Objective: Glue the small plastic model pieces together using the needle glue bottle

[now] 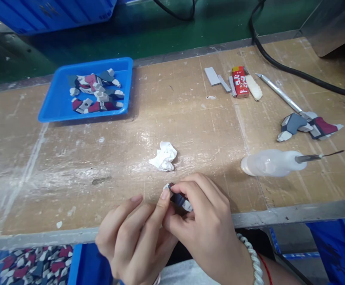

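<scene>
Near the table's front edge, both hands meet on a small dark-blue and white plastic piece [178, 199]. The fingers of my right hand [208, 213] are closed around it. My left hand [139, 233] pinches its left end, the index finger pressing on the white tip; the other fingers are bent. Much of the piece is hidden by the fingers. Just beyond them lies a crumpled white tissue [164, 156]. A translucent bottle with a metal nozzle [269, 162] is to the right of my hands.
Several similar pieces sit in a blue tray [46, 113] at back left; more [294, 124] lie at right beside a craft knife [279, 93]. A red lighter [240, 82] and grey blocks [212, 76] lie behind. A black cable [294, 71] crosses the back right. Piece-filled bin [37, 265] below left.
</scene>
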Demonstrator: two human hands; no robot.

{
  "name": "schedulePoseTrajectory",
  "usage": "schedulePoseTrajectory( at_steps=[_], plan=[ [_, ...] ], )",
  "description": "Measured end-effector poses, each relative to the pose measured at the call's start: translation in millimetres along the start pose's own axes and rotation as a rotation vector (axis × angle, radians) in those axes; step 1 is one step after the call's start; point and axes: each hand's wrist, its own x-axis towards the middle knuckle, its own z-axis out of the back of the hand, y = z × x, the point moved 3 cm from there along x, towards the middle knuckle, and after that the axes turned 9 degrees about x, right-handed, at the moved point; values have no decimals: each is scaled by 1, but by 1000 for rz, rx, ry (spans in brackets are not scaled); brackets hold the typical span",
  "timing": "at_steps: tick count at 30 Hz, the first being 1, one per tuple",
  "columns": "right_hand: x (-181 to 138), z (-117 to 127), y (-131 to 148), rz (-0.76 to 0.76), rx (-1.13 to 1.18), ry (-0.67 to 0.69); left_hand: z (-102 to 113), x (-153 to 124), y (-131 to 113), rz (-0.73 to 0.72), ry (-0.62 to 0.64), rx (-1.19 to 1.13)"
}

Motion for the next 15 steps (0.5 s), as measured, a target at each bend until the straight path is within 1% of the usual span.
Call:
schedulePoseTrajectory(
  at_steps=[15],
  plan=[
    [-2, -1, -1, -6, 19, 17, 0, -1, -1, 39, -25, 44]
  ],
)
